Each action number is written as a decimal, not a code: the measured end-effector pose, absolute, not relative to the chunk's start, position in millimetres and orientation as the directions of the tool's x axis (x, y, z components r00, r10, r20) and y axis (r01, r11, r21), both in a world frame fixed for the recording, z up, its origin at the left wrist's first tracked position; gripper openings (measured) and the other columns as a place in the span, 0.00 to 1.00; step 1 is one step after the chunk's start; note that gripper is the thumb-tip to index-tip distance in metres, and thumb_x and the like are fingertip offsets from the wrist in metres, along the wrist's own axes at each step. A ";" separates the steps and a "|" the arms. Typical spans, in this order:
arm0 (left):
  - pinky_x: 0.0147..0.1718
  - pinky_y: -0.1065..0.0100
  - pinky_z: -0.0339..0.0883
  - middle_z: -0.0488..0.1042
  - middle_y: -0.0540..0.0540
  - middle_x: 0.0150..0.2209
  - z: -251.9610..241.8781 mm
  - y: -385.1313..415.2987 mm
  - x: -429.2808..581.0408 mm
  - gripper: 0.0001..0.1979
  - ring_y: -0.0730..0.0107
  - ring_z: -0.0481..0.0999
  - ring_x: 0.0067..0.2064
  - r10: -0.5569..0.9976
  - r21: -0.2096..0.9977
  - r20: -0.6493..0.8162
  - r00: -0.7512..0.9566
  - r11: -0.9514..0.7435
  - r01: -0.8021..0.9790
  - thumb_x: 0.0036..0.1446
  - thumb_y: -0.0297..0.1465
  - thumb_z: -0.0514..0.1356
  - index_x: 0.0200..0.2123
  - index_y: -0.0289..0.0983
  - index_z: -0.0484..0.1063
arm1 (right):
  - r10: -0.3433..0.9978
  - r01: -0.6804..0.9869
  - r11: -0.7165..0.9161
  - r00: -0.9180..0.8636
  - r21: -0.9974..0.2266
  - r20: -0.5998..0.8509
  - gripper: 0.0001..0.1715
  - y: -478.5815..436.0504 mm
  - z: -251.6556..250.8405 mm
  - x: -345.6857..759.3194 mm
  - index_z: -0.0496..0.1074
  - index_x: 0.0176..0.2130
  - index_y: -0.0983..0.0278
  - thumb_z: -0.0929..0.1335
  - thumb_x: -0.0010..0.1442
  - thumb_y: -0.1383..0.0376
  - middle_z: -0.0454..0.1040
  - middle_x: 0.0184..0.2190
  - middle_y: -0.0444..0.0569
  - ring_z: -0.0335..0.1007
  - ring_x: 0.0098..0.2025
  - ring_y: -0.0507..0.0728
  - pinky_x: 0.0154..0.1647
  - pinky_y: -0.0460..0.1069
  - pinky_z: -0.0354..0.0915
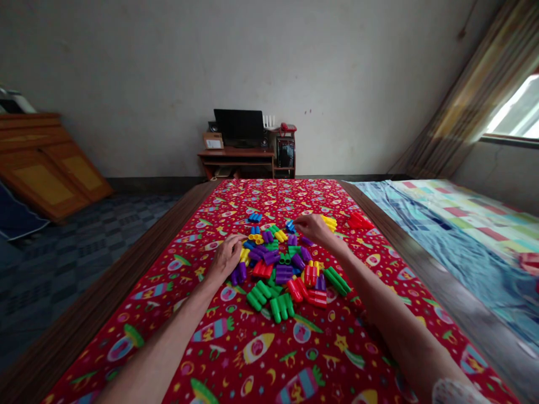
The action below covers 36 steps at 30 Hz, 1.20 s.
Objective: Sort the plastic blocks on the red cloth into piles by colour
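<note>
My right hand (315, 229) is over the far right side of a heap of plastic building pieces, its thumb and fingers pinched on a blue building piece (290, 226). My left hand (229, 254) rests at the heap's left edge, fingers loosely bent and apart, close to a yellow piece (245, 256) and a purple piece (239, 273). I see nothing held in it. The pieces look like short joined tubes. Nearest to me lie green pieces (282, 307), with red pieces (297, 289) beside them. Purple pieces (283, 274) fill the middle.
A red patterned cloth (261, 350) covers the table. Apart from the heap lie a blue piece (255, 217), yellow pieces (329, 223) and red pieces (359, 221). Beyond stands a desk (236, 152) with a monitor (238, 127). A bed (455, 241) adjoins on the right.
</note>
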<state>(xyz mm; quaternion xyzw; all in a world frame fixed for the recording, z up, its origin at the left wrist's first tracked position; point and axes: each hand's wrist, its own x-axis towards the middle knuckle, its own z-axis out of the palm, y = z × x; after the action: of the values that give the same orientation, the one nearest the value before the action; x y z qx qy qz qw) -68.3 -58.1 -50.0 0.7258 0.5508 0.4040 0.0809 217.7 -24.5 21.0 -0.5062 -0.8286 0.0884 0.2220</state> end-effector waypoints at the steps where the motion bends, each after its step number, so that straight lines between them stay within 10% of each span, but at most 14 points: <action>1: 0.51 0.60 0.69 0.77 0.43 0.43 -50.0 -58.0 -68.1 0.17 0.62 0.76 0.47 0.864 0.563 0.499 0.062 -0.378 0.735 0.57 0.33 0.47 0.39 0.37 0.75 | 0.854 0.775 0.520 -0.467 -0.360 0.229 0.14 -26.5 19.6 207.7 0.78 0.39 0.66 0.63 0.59 0.69 0.79 0.34 0.50 0.72 0.34 0.53 0.35 0.44 0.59; 10: 0.49 0.61 0.70 0.78 0.44 0.41 -54.4 -55.2 -68.1 0.17 0.63 0.77 0.45 0.856 0.570 0.516 0.026 -0.365 0.736 0.55 0.32 0.47 0.37 0.38 0.75 | 0.861 0.851 0.506 -0.491 -0.141 0.131 0.18 -33.9 9.0 176.1 0.72 0.51 0.60 0.60 0.65 0.65 0.78 0.43 0.53 0.73 0.44 0.57 0.38 0.45 0.61; 19: 0.52 0.58 0.68 0.76 0.41 0.45 -55.9 -57.0 -68.0 0.18 0.59 0.75 0.49 0.864 0.534 0.487 0.127 -0.410 0.739 0.59 0.40 0.50 0.42 0.37 0.73 | 0.948 0.981 0.140 -0.092 -0.137 0.305 0.18 5.0 19.1 256.1 0.74 0.47 0.62 0.59 0.66 0.63 0.78 0.39 0.56 0.72 0.41 0.59 0.35 0.48 0.58; 36: 0.50 0.58 0.68 0.76 0.42 0.40 -43.1 -58.3 -72.9 0.20 0.59 0.75 0.45 0.873 0.580 0.422 0.246 -0.469 0.666 0.55 0.49 0.54 0.34 0.38 0.72 | 0.850 0.861 0.445 -0.319 -0.248 0.419 0.20 -4.7 29.2 229.6 0.76 0.36 0.67 0.58 0.66 0.65 0.75 0.26 0.51 0.66 0.28 0.53 0.31 0.46 0.55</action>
<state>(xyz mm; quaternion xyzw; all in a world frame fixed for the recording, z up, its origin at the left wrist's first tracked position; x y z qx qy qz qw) -72.9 -58.3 -43.1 0.7764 0.4953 0.3626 0.1425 229.6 -4.7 29.2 -0.5266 -0.8121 -0.0105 0.2513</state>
